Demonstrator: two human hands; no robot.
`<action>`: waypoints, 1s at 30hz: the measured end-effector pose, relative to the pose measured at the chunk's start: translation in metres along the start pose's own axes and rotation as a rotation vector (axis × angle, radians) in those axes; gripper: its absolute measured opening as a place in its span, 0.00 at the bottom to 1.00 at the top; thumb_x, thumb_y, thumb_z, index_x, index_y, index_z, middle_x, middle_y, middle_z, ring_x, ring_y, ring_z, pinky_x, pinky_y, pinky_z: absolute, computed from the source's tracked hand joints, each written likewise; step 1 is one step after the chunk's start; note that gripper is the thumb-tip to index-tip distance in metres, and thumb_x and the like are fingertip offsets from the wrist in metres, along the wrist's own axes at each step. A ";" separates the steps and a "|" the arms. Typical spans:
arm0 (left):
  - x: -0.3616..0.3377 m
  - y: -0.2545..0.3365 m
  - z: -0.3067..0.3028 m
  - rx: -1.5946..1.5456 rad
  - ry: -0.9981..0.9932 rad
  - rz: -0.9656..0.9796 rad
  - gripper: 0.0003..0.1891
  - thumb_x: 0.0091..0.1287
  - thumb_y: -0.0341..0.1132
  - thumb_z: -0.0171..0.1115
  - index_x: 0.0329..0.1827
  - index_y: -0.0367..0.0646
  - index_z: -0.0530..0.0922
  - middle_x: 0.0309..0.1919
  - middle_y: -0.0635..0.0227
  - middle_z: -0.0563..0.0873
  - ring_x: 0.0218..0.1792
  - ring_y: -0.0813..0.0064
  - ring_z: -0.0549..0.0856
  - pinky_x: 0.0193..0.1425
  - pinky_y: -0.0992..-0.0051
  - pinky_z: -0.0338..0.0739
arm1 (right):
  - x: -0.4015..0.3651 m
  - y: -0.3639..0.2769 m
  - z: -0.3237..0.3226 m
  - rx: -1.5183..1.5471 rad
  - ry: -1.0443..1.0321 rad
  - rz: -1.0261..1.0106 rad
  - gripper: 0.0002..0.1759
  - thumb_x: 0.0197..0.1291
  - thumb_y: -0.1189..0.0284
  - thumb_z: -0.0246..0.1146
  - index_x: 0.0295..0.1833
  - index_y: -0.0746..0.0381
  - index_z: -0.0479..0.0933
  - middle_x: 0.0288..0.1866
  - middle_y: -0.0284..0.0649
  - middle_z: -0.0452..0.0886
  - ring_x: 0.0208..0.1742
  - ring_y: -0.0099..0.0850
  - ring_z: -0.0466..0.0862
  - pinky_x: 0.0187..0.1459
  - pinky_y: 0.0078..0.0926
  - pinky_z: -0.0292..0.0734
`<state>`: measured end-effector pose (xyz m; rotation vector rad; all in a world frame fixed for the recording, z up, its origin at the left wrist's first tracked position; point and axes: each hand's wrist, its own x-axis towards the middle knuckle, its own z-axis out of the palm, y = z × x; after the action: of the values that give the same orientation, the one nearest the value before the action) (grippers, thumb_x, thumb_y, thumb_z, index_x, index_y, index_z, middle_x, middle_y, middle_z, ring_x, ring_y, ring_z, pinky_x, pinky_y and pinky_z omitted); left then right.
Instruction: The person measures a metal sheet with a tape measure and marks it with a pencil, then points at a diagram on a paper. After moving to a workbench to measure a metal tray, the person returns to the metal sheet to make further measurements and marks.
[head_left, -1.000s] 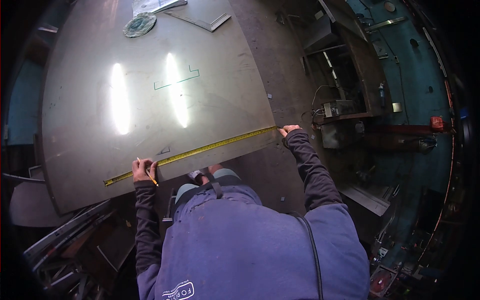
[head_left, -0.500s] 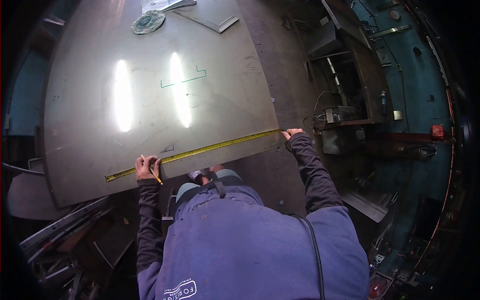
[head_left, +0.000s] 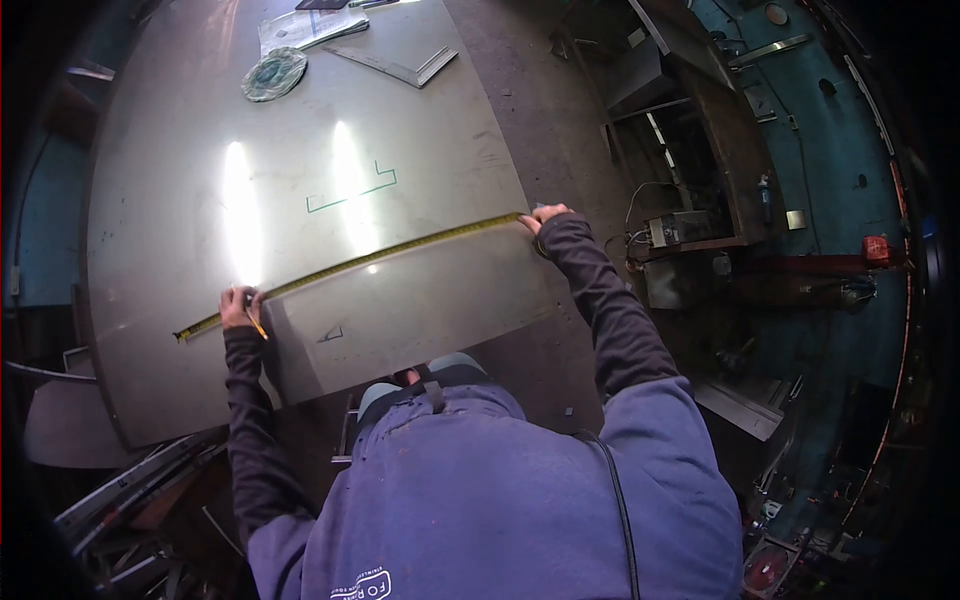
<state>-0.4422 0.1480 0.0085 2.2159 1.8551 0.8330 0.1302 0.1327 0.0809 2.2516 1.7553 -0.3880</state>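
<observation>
A yellow tape measure [head_left: 390, 251] stretches across the metal sheet [head_left: 440, 300], slanting up to the right. My left hand [head_left: 240, 307] is closed on the tape near its left end, with a yellow pencil [head_left: 258, 325] also between its fingers. At the sheet's right edge, my right hand [head_left: 546, 216] grips the other end of the tape; its fingers are partly hidden. Green drawn lines [head_left: 350, 193] lie above the tape, and a small dark triangular mark [head_left: 330, 335] lies below it.
On the sheet's far part are a round greenish disc [head_left: 274, 75], papers [head_left: 312, 30] and a metal square [head_left: 400, 66]. A dark cabinet [head_left: 715, 170] stands to the right. Metal lengths [head_left: 140, 485] lie at the lower left. A black cable [head_left: 622, 500] hangs over my clothing.
Both hands have moved up the sheet and to the left with the tape, away from the near edge. The triangular mark now lies well below the tape.
</observation>
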 end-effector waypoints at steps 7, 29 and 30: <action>0.068 -0.063 0.029 0.073 -0.128 -0.035 0.11 0.53 0.38 0.70 0.34 0.46 0.78 0.31 0.62 0.77 0.32 0.62 0.80 0.40 0.66 0.75 | 0.075 -0.042 -0.024 -0.035 -0.151 0.082 0.28 0.62 0.45 0.50 0.49 0.57 0.81 0.48 0.42 0.83 0.52 0.40 0.81 0.54 0.36 0.75; 0.100 -0.086 0.029 0.023 -0.323 -0.067 0.12 0.55 0.41 0.70 0.34 0.43 0.79 0.32 0.62 0.79 0.29 0.67 0.83 0.37 0.70 0.78 | 0.086 -0.053 -0.047 -0.018 -0.314 0.146 0.32 0.60 0.43 0.54 0.51 0.61 0.80 0.51 0.45 0.81 0.53 0.40 0.81 0.54 0.35 0.75; 0.101 -0.091 0.029 0.027 -0.332 -0.064 0.13 0.55 0.41 0.71 0.34 0.43 0.79 0.32 0.62 0.79 0.30 0.67 0.83 0.37 0.70 0.78 | 0.087 -0.053 -0.048 -0.018 -0.323 0.157 0.32 0.60 0.43 0.54 0.52 0.61 0.79 0.51 0.45 0.81 0.53 0.40 0.81 0.54 0.35 0.75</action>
<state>-0.4978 0.2714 -0.0227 2.1390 1.7726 0.4009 0.1020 0.2411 0.0917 2.1509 1.4056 -0.6569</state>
